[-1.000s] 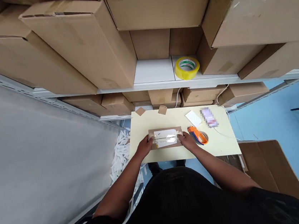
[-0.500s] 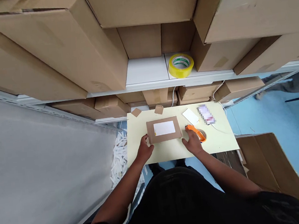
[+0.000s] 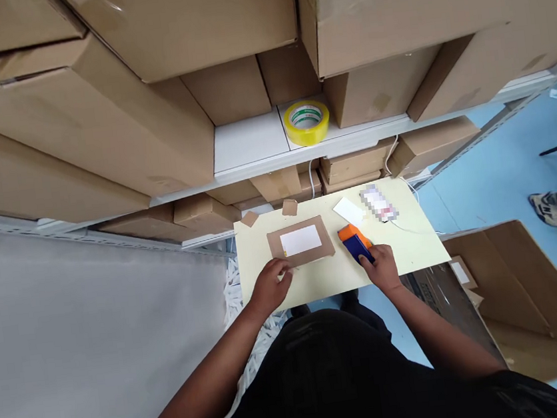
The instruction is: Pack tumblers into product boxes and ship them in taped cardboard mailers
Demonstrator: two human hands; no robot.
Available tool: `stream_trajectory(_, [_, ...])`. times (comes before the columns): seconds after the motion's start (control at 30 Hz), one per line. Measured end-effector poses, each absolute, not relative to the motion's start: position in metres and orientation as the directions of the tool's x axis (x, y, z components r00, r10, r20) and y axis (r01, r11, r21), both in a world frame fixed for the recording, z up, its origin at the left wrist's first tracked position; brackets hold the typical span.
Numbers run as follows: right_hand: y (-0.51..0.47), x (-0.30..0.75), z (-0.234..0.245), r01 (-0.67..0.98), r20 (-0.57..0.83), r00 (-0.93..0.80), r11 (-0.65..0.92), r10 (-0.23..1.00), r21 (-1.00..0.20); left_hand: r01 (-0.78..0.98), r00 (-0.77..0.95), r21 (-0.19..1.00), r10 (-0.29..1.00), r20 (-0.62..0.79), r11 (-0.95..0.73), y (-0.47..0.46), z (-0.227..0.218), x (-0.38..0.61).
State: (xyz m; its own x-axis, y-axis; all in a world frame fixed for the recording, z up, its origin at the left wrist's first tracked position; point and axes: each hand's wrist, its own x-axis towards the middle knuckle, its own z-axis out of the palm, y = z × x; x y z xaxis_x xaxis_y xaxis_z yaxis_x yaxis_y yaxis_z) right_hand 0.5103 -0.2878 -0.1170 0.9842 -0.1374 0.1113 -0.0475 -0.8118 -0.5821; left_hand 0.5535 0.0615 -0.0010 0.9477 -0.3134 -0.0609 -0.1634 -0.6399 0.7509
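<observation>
A flat cardboard box (image 3: 325,230) with a white label (image 3: 301,240) lies on the pale table. At its lower left edge is my left hand (image 3: 271,285), fingers curled toward the thumb. Whatever the fingertips pinch there is too small to make out. My right hand (image 3: 382,268) is closed around an orange and dark blue tape dispenser (image 3: 355,244), held tilted to the right of the box. Beyond the dispenser lie a white card (image 3: 348,211) and a phone with a blurred screen (image 3: 379,203).
Two small cardboard pieces (image 3: 289,208) lie at the table's back edge (image 3: 317,199). A yellow tape roll (image 3: 307,123) sits on the shelf among stacked cartons (image 3: 147,116). An open carton (image 3: 528,281) stands right of the table. Another person's feet (image 3: 547,208) show at far right.
My right hand has picked up the tape dispenser and turned it, so its blue side shows. My left hand has moved from the box's left side to its lower left edge. The view has tilted.
</observation>
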Motion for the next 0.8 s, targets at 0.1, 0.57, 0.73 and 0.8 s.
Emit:
stream_trajectory(0.1, [-0.27,0.489,-0.079,-0.006,0.097,0.989,-0.689,-0.111,-0.725,-0.106,0.904,0.791,-0.39,-0.175,-0.602,0.035,0.006,0.581])
stream_trajectory(0.57, [-0.196,0.448,-0.033,-0.288,-0.057,0.917,-0.559,-0.395,-0.778,0.307,0.752,0.867,-0.459,-0.474,-0.392,-0.011,-0.011,0.582])
stream_trajectory(0.73, [-0.223,0.457,-0.07,-0.419,-0.23,0.858,-0.365,-0.459,-0.832,0.009,0.804,0.785,-0.463,-0.374,-0.619,-0.048,-0.011,0.609])
stream_trajectory(0.8, [-0.235,0.446,-0.086,-0.495,-0.339,0.797,-0.218,-0.5,-0.841,-0.119,0.806,0.705,-0.483,-0.343,-0.699,-0.068,-0.017,0.634])
